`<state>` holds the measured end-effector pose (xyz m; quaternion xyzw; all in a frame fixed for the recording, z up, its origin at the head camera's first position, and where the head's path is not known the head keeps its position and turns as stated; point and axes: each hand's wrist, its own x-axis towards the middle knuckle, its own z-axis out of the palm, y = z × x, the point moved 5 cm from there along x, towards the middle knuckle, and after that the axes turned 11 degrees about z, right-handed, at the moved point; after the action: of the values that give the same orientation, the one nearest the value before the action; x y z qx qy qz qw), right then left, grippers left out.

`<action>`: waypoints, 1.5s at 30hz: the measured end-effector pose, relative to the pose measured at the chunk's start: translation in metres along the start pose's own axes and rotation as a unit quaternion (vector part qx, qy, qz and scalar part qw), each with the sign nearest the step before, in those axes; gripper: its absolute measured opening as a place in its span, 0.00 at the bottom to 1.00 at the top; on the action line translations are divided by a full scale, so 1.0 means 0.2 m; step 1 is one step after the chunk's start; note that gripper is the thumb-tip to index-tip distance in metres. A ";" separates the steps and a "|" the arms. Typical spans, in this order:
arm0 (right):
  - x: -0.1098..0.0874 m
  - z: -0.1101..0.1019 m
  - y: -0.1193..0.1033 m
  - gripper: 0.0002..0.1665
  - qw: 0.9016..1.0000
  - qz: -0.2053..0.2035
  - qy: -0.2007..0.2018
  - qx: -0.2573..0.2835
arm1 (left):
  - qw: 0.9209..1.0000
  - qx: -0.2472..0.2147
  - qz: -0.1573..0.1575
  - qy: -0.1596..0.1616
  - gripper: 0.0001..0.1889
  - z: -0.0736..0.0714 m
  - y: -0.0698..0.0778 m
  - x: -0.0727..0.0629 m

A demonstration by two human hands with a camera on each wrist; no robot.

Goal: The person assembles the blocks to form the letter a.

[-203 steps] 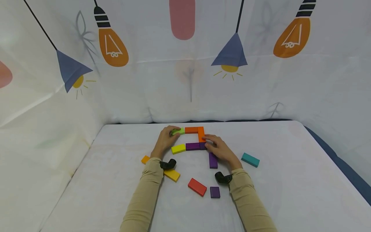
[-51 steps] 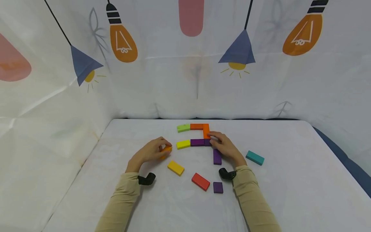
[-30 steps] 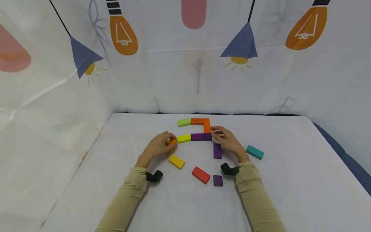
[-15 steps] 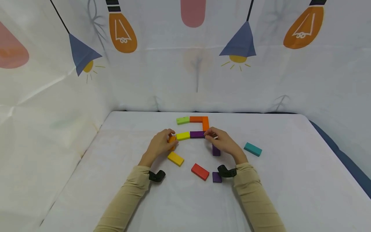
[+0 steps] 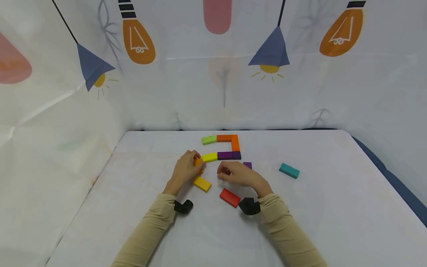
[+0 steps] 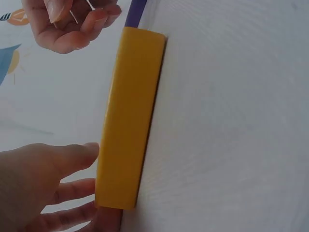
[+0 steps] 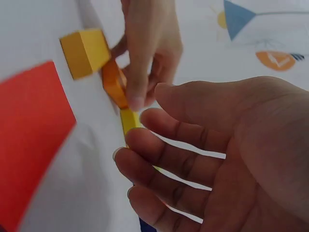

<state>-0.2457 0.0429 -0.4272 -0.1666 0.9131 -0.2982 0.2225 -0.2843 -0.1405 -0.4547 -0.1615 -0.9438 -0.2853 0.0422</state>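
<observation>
My left hand (image 5: 184, 171) pinches an orange block (image 5: 197, 162) at the left end of a yellow block (image 5: 209, 157); the fingers partly cover it. From the yellow block a row runs right through a purple block (image 5: 225, 155) to a small dark purple one (image 5: 237, 155). My right hand (image 5: 242, 175) hovers right of the left one, fingers loosely bent; the right wrist view shows nothing in its palm. Just nearer than my left hand lies an amber block (image 6: 130, 116), large in the left wrist view. A red block (image 5: 229, 197) lies before my right hand.
Behind the row, an orange block (image 5: 235, 143) links it to a reddish-orange block (image 5: 224, 138) and a lime block (image 5: 209, 139). A purple block (image 5: 248, 164) is mostly hidden behind my right hand. A teal block (image 5: 289, 170) lies at the right of the white table (image 5: 333, 207).
My left hand has left the lime block and brought the orange block to the yellow one's end. My right hand has left the row's right corner, moving left and nearer.
</observation>
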 end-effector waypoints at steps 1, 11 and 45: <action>0.00 0.01 -0.01 0.09 1.000 -0.001 -0.003 -0.005 | 1.000 -0.005 0.001 -0.002 0.18 0.00 0.00 0.00; -0.02 0.13 -0.09 0.13 0.999 0.008 0.013 -0.039 | 0.994 -0.086 0.023 -0.066 0.18 -0.03 -0.08 -0.01; 0.01 0.27 -0.15 0.20 0.993 0.043 0.049 -0.098 | 0.965 -0.242 0.045 -0.085 0.19 0.00 -0.23 -0.04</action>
<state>-0.2148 -0.0075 -0.4487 -0.1330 0.9541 -0.2053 0.1730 -0.2917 -0.1794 -0.4799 -0.2330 -0.8386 -0.4880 -0.0661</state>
